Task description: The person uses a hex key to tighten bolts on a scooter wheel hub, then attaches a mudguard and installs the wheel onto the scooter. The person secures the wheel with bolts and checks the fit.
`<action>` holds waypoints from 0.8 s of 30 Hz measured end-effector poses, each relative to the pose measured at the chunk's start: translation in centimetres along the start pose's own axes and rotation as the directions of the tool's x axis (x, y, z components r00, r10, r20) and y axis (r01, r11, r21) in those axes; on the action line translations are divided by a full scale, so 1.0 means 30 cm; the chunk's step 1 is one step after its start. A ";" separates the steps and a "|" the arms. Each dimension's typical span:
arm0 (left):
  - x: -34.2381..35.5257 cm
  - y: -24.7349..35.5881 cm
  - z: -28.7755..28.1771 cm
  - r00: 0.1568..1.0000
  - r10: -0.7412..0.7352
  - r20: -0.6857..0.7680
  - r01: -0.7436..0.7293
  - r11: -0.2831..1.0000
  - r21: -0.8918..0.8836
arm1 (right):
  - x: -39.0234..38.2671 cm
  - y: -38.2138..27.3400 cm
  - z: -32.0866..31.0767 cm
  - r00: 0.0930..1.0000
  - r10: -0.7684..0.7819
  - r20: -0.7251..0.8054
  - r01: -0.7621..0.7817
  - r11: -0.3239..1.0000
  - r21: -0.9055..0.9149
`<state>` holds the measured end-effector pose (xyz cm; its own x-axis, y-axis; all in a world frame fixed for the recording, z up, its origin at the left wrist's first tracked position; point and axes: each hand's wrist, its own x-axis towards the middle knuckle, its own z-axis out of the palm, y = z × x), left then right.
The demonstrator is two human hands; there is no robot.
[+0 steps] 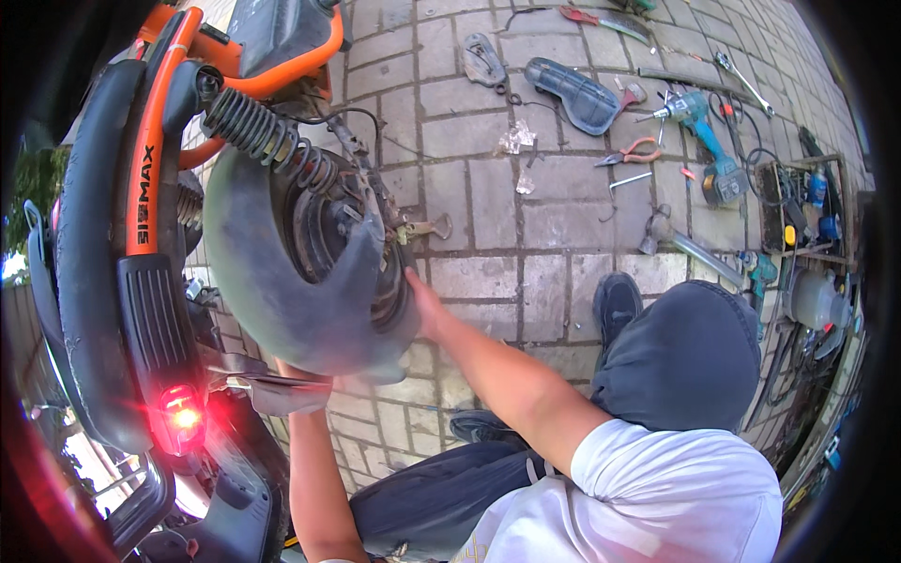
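Observation:
A grey curved mudguard (282,324) wraps around the rear wheel (314,239) of an orange and black scooter, under a coil spring shock absorber (267,141). My right hand (427,305) grips the right edge of the mudguard; the thumb shows, while the other fingers are out of sight behind it. My left hand (298,372) reaches up beneath the lower end of the mudguard. A grey flap (282,396) covers much of that hand, and its fingers are hidden. Beside the wheel hub, metal brackets and a small lever (427,228) stick out.
A red tail light (183,416) glows at the scooter's rear, close to my left arm. On the paving lie a black plastic cover (587,94), pliers (631,152), a teal cordless drill (709,145), a hammer (690,246) and a wrench (744,83). A toolbox (812,211) stands far right.

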<state>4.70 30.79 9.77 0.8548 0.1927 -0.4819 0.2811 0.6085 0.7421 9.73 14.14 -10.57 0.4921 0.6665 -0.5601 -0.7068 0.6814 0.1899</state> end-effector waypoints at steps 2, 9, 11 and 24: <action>-0.027 0.028 0.027 0.995 0.076 0.059 -0.077 0.997 0.022 | -0.009 0.012 -0.039 0.999 -0.033 0.007 0.033 0.999 0.022; -0.091 0.069 0.016 0.995 0.100 -0.002 -0.100 0.994 -0.041 | -0.016 0.066 -0.063 0.996 -0.057 -0.065 0.056 0.998 -0.020; -0.080 0.068 0.063 0.996 0.092 -0.007 -0.092 0.996 0.001 | 0.023 0.012 -0.082 0.998 -0.061 -0.021 0.060 0.998 -0.025; -0.050 0.041 0.078 0.992 0.095 -0.084 -0.100 0.993 -0.059 | -0.001 0.056 -0.064 0.993 0.084 -0.078 -0.074 0.988 0.133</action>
<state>4.78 29.43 12.49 0.8379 0.3134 -0.4469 0.1685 0.6303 0.7579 7.57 14.68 -11.78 0.3893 0.6958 -0.6036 -0.6675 0.6646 0.3357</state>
